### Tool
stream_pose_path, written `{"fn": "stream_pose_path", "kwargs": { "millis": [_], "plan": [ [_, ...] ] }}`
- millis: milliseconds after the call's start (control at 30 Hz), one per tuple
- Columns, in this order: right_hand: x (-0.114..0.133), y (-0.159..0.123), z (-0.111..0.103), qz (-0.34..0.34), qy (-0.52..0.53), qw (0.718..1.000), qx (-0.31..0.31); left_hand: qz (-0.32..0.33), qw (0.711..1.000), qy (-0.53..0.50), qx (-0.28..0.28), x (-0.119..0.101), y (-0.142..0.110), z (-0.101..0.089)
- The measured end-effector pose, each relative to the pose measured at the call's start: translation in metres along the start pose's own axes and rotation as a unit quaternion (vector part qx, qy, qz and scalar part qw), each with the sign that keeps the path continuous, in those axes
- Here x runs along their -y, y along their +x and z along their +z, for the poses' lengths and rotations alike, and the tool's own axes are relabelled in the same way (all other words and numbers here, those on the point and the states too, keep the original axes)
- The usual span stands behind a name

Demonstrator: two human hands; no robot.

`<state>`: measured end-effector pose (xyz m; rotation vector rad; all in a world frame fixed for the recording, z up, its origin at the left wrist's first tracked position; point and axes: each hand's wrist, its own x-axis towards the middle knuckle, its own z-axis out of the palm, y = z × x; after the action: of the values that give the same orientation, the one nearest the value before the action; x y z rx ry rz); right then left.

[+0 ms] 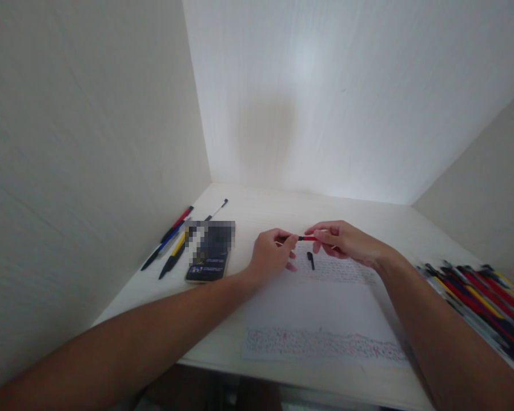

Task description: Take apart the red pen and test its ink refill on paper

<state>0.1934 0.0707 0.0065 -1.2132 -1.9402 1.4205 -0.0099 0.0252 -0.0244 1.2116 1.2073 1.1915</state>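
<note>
A slim red and black pen (309, 238) is held level between my two hands above the paper. My left hand (273, 251) pinches its black end, and my right hand (341, 242) has its fingers closed on the red part. Below them a small black pen cap (310, 261) lies loose on the white paper sheet (312, 305). Lines of handwriting cover the sheet's upper part, and a band of small coloured marks runs along its lower edge. My fingers hide both ends of the pen.
A dark phone (209, 257), partly blurred out, lies left of the paper. Several pens (171, 242) rest beside the left wall. At the right, a row of many pens (484, 297) lies near my forearm. White panels enclose the desk (257, 200) at the back and sides.
</note>
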Motion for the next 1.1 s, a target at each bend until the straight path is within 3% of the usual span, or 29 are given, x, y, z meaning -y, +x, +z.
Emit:
{"fn": "stream_pose_path", "kwargs": {
  "millis": [100, 233, 400, 533, 633, 900, 1100],
  "plan": [
    [-0.001, 0.001, 0.0, 0.004, -0.052, 0.998, 0.021, 0.022, 1.0, -0.013, -0.005, 0.004, 0.002, 0.001],
    [-0.002, 0.001, -0.003, -0.022, -0.082, 0.996, -0.028, 0.002, 1.0, 0.011, 0.009, -0.001, -0.002, 0.0],
    [0.002, 0.0, -0.001, -0.041, -0.047, 0.995, -0.075, -0.028, 1.0, 0.009, 0.004, -0.007, -0.004, -0.001],
    [0.001, 0.002, 0.001, -0.014, -0.015, 0.999, -0.027, 0.001, 1.0, 0.0, -0.001, -0.001, 0.0, 0.0],
    [-0.003, 0.004, 0.0, 0.005, -0.048, 0.999, 0.003, 0.014, 1.0, 0.001, -0.001, 0.001, 0.001, -0.001],
    [-0.006, 0.005, -0.006, -0.028, -0.046, 0.993, -0.109, -0.025, 0.999, 0.004, -0.019, -0.009, -0.001, -0.002],
    [-0.005, 0.006, 0.001, -0.026, -0.024, 0.996, -0.085, -0.029, 0.999, -0.026, 0.018, -0.003, 0.0, 0.001]
  ]
}}
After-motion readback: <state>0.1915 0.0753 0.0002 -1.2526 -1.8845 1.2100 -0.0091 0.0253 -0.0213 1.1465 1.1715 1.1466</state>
